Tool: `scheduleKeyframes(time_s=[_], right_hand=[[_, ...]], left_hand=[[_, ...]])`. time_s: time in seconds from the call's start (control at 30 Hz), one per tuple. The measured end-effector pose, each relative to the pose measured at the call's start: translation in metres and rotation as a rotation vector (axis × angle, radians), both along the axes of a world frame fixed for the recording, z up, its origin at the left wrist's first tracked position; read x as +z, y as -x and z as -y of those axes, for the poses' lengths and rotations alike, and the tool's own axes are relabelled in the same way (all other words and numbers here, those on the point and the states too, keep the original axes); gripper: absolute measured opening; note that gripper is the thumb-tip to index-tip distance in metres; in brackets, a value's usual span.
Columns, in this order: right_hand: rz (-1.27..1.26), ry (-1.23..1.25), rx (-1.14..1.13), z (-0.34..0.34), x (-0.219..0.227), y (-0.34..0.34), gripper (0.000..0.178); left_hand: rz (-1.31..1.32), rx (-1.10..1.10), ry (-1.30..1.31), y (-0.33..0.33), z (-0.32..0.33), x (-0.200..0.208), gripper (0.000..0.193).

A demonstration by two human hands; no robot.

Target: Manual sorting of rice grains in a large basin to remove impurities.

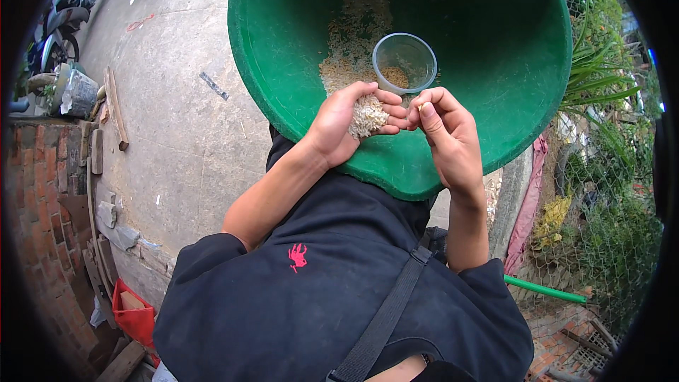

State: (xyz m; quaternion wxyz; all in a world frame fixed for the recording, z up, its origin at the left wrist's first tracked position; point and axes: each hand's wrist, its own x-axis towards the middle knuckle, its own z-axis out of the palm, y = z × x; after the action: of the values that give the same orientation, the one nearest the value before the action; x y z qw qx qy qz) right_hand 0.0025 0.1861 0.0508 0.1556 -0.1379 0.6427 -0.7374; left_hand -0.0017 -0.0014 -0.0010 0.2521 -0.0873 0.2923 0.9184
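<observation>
My left hand (pixel 334 127) lies palm up, cupped, with a small heap of whitish rice grains (pixel 368 117) resting on the palm and fingers. Close to its fingertips, my right hand (pixel 453 140) pinches a tiny pale yellowish grain (pixel 424 107) between thumb and forefinger. Both hands are over the near side of a large green plastic tub (pixel 495 110). Inside the tub, just beyond my hands, stands a clear round plastic cup (pixel 423 56) with some golden-brown unhusked grains (pixel 395 76) at its bottom. More loose grains (pixel 357 37) are spread on the tub's wall behind the cup.
Grey concrete ground (pixel 187 92) stretches to the left, with a wooden stick (pixel 115 108) and a motorbike (pixel 67 18) farther off. A brick wall (pixel 46 212) and a red bag (pixel 133 311) stand lower left. Wire fencing (pixel 601 240) with plants runs along the right.
</observation>
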Motion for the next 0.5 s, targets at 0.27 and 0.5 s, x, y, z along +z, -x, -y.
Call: scheduleKeyframes(time_s=[0.27, 0.5], right_hand=[[0.118, 0.054, -0.010, 0.000, 0.006, 0.001, 0.012], [0.160, 0.061, 0.019, 0.000, 0.012, 0.002, 0.016]], left_hand=[[-0.022, -0.037, -0.013, 0.000, -0.003, 0.002, 0.043], [-0.061, -0.089, -0.074, 0.000, 0.000, 0.001, 0.044]])
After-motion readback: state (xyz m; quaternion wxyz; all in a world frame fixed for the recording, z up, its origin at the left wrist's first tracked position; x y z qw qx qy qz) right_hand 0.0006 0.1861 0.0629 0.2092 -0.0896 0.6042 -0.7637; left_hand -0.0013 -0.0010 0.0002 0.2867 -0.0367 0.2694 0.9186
